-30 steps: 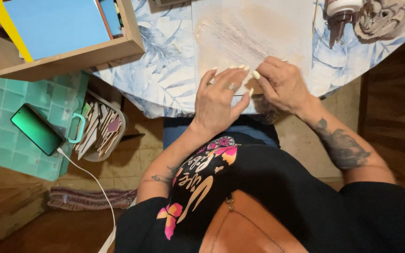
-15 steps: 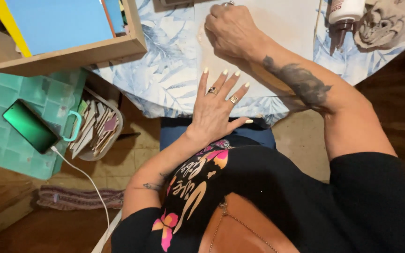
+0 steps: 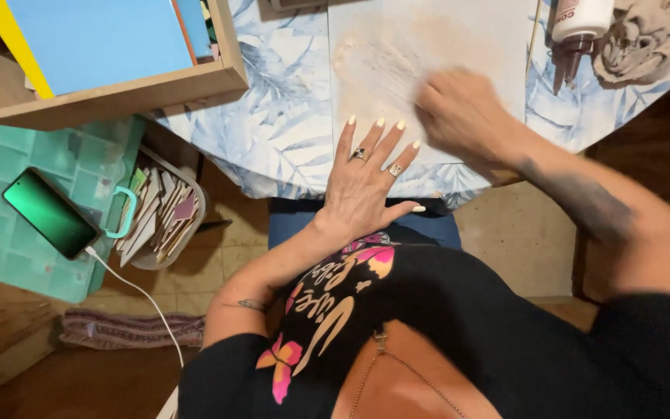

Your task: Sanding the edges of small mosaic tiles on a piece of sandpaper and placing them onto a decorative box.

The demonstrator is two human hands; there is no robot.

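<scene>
Both hands are on the pale board (image 3: 428, 70) on the tabletop (image 3: 273, 132): left hand (image 3: 366, 182) flat, fingers spread, pinning the near edge, while the blurred right hand (image 3: 459, 116), grip unclear, rubs the smeared middle, so I'd guess roughly halfway.

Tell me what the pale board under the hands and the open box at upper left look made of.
Pale board: probably wood or fibreboard, matte and whitish, with dusty streaks; right hand blurred over it, left hand flat at its edge. Open box: bare light wood, unpainted, with faint grain.
</scene>
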